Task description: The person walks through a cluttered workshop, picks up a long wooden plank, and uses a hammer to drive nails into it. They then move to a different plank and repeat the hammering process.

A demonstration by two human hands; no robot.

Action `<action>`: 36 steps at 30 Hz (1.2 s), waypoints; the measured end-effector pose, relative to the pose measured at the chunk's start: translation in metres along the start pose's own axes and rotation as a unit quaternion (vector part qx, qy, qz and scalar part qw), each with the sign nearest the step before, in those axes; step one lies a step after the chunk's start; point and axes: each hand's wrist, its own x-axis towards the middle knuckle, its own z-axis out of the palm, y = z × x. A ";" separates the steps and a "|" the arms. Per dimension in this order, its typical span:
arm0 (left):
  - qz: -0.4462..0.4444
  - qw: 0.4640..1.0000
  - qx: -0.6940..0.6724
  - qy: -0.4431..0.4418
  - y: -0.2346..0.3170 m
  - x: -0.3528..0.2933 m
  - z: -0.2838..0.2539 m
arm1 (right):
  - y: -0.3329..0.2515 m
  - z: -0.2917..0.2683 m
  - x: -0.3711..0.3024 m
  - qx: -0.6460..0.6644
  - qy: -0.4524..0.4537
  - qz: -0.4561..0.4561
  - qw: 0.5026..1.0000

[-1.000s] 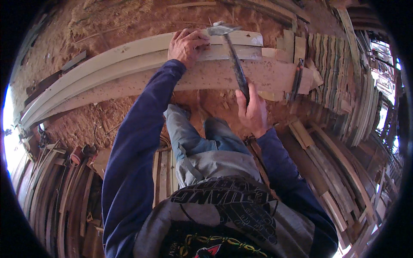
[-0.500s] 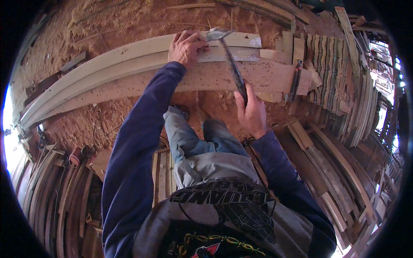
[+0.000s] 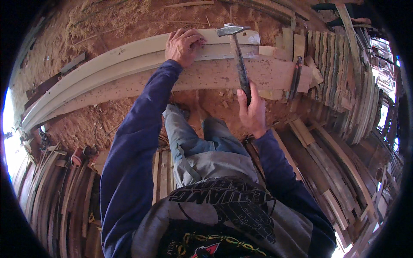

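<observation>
My right hand (image 3: 252, 112) is closed around the dark grip of a hammer (image 3: 242, 69). Its metal head is over the far edge of a pale wooden plank (image 3: 129, 50), near that plank's right end. On the same plank lies my left hand (image 3: 184, 46), fingers bent over its far edge and thumb side toward the hammer. Whether anything small is between those fingertips is hidden. A second pale strip and a wider, speckled reddish board (image 3: 206, 76) run alongside on my side of the plank.
Dark long-handled pliers or pincers (image 3: 296, 77) lie across the board's right end. Wavy-edged wooden pieces (image 3: 329, 64) are stacked to the right. Long timbers (image 3: 335, 172) lie at lower right, more boards (image 3: 56, 189) at lower left. Reddish soil (image 3: 107, 116) shows between.
The hammer head has moved right and slightly away, off the spot beside my left fingers. My right hand has shifted a little right and nearer. My left hand has slid slightly left.
</observation>
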 end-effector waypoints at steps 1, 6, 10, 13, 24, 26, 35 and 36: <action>0.001 1.000 0.000 0.001 -0.001 0.000 0.000 | 0.001 0.000 0.000 0.013 0.016 -0.014 1.000; -0.030 0.999 -0.028 0.029 0.000 -0.003 0.004 | 0.012 -0.005 -0.006 0.007 0.000 0.013 1.000; -0.009 0.999 -0.021 0.029 -0.001 -0.004 0.003 | 0.017 -0.007 -0.009 0.009 -0.009 0.025 1.000; 0.031 0.999 -0.017 0.030 -0.003 -0.003 0.001 | 0.016 -0.007 -0.009 0.015 -0.007 0.014 1.000; 0.031 0.999 0.007 -0.008 -0.004 -0.005 0.002 | 0.012 -0.003 -0.005 0.004 -0.033 0.016 0.999; 0.024 1.000 0.007 -0.009 -0.003 -0.005 0.003 | 0.010 -0.002 -0.003 0.002 -0.036 0.014 0.999; 0.017 1.000 0.004 -0.026 0.003 -0.005 -0.002 | 0.000 -0.002 0.006 -0.008 -0.069 0.011 0.997; 0.013 1.000 -0.004 -0.022 0.003 -0.005 -0.002 | 0.000 -0.002 0.006 -0.008 -0.071 0.009 0.997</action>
